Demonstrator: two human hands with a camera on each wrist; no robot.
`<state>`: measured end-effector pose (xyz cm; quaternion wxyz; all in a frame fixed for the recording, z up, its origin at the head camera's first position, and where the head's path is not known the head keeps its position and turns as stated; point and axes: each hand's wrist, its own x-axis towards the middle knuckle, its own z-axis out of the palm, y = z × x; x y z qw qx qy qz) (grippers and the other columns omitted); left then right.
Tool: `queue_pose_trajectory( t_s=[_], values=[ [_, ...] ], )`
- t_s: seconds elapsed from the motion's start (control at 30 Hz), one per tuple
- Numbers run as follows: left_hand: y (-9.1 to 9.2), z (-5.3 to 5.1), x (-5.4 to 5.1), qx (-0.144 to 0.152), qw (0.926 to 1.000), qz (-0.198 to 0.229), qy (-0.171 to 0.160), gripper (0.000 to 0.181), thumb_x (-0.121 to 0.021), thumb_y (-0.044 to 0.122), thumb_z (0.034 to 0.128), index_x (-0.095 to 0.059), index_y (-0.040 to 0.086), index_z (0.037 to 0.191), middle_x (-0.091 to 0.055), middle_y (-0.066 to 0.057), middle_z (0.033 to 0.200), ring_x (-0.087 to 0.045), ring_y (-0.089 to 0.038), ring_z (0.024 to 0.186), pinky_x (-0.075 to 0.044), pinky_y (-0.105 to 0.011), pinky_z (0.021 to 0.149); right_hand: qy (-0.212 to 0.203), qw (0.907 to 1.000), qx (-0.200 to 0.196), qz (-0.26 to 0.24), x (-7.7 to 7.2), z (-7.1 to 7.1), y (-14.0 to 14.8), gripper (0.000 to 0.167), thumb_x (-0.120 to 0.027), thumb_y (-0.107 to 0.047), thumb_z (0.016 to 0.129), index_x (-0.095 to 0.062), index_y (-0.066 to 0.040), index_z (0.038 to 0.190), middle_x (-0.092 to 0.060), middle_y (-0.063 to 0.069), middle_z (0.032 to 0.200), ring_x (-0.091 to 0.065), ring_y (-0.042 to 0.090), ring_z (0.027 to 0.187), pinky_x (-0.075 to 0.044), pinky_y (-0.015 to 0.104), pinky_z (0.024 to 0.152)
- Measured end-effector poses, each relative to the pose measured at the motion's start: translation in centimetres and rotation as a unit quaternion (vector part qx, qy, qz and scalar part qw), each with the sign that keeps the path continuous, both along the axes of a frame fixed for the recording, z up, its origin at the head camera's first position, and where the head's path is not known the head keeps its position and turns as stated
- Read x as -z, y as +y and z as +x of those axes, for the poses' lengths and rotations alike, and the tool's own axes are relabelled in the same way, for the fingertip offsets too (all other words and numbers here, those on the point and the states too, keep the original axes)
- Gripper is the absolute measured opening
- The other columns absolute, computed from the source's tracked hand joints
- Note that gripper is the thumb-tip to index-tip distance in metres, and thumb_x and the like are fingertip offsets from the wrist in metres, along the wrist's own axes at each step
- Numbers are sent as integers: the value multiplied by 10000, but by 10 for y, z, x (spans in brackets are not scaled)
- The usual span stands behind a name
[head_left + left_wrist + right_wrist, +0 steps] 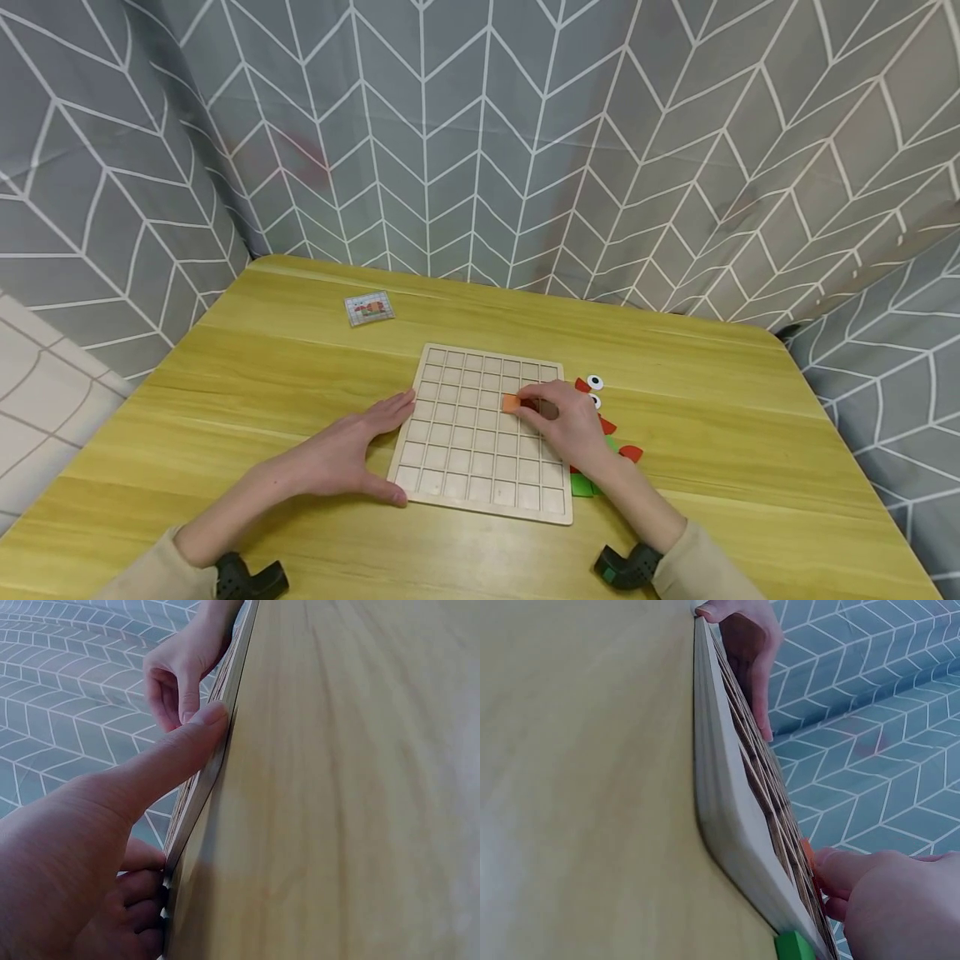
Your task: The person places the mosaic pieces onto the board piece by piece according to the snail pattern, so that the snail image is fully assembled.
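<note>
A pale wooden grid board [465, 450] lies flat on the table, its shallow square cells in rows. My left hand [348, 446] rests along its left edge, with the thumb on the near left corner and the fingers further up the side. Over the upper right cells, my right hand [566, 421] pinches a small orange and red puzzle piece [511, 403]. The fingertips hide part of it; I cannot tell whether the two colours are one piece or two. In the right wrist view, the orange part [807, 851] sits at the grid's surface.
Right of the board lie several red and green pieces [630, 453], partly hidden by my right forearm, and white eye pieces [595, 382]. A small picture card [369, 308] lies at the back left of the wooden table [712, 433]. A grey patterned curtain [480, 150] hangs behind.
</note>
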<state>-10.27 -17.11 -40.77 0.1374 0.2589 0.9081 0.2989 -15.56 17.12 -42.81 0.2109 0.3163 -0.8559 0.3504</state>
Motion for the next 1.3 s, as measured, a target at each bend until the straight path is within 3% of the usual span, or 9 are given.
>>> queue_pose_trajectory(
  t_s=[0.33, 0.67, 1.3],
  values=[
    [1, 1, -1, 8, 10000, 51, 0, 1228, -746, 766, 655, -296, 89, 1576, -175, -22, 1674, -203, -326, 1521, -288, -583, 1161, 126, 9996, 34, 230, 0, 1, -1, 222, -852, -169, 793, -772, -126, 995, -727, -36, 880, -585, 101, 760, -444, 223, 609],
    [0, 0, -2, 39, 10000, 44, 9, 1215, -736, 770, 664, -297, 101, 1578, -173, -29, 1674, -212, -325, 1518, -304, -595, 1147, 307, 9990, -102, 307, 2, -1, -2, 240, -834, -114, 805, -758, -79, 1030, -755, 14, 942, -665, 167, 870, -542, 314, 723],
    [0, 0, -3, 20, 10000, 21, 9, 1214, -739, 769, 660, -304, 101, 1576, -175, -31, 1674, -217, -331, 1516, -303, -600, 1146, 341, 9990, -88, 263, 3, -1, -1, 230, -830, -85, 801, -763, -76, 1021, -761, 8, 949, -677, 171, 872, -550, 326, 722]
  ],
)
